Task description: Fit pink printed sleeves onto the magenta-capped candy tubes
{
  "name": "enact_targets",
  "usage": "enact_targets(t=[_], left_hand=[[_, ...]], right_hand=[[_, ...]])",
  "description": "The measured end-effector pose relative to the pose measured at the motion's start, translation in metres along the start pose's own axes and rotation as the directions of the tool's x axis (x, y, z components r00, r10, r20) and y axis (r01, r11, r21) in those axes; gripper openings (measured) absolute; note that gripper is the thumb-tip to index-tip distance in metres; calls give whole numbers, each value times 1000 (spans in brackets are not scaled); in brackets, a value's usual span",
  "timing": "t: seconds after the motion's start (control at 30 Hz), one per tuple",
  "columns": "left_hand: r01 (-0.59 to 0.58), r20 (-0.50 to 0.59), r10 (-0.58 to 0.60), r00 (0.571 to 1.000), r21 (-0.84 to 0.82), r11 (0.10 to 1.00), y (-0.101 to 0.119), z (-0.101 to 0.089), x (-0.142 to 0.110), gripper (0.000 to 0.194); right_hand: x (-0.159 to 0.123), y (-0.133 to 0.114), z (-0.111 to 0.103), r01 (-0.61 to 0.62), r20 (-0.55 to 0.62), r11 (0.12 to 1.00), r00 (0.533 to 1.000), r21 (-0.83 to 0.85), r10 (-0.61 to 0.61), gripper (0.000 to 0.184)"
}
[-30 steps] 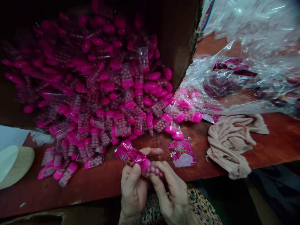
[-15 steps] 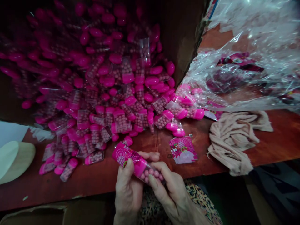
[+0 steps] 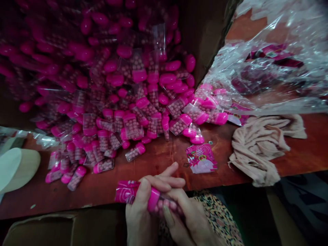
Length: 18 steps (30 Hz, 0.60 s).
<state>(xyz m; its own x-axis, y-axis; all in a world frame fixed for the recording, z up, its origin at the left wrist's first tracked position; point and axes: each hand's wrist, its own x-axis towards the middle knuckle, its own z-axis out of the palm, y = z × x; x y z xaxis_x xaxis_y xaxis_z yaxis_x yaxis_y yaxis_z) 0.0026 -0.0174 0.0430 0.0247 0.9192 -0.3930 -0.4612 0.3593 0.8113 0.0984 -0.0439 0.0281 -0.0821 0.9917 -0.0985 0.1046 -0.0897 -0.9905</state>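
Observation:
Low in the middle, my two hands meet around one clear candy container filled with pink balls, its bright pink cap towards the left. My right hand grips the clear body, with the thumb along its near side. My left hand is closed at the cap end, thumb pressed on a shiny printed pink sleeve that sticks out to the left. Whether the sleeve goes around the cap is hidden by the fingers. A few similar flat printed sleeves lie on the table beyond my right hand.
A large heap of capped candy containers spills from a dark cardboard box. Clear plastic bags with printed sleeves inside lie at right, above a crumpled beige cloth. A pale bowl stands left on the reddish table.
My hands have come closer together and lower, tilting the sleeve nearer level. Left fingers now stretch over the container. The view has shifted slightly.

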Motion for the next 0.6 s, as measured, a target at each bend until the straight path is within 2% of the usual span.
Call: enact_targets(t=[0.13,0.23,0.33,0.5,0.6], left_hand=[[18,32,-20,999,43,999,-1,-2,-1,38],[24,15,-24,1000,43,999,-4,-6,2,39],[-8,46,10,999,-33,999,-5,-9,7,41],[13,108,9,994,-198,980,0,-8,17,76],[11,68,5,998,-234,972,-1,-7,18,64]], right_hand=[[-8,3,5,-53,-52,997,997,59,56,21],[-3,10,4,-56,-5,993,998,103,57,24],[8,15,3,-15,65,989,998,144,6,23],[18,19,8,-15,22,961,1000,276,9,17],[17,23,12,-44,-15,921,998,386,53,18]])
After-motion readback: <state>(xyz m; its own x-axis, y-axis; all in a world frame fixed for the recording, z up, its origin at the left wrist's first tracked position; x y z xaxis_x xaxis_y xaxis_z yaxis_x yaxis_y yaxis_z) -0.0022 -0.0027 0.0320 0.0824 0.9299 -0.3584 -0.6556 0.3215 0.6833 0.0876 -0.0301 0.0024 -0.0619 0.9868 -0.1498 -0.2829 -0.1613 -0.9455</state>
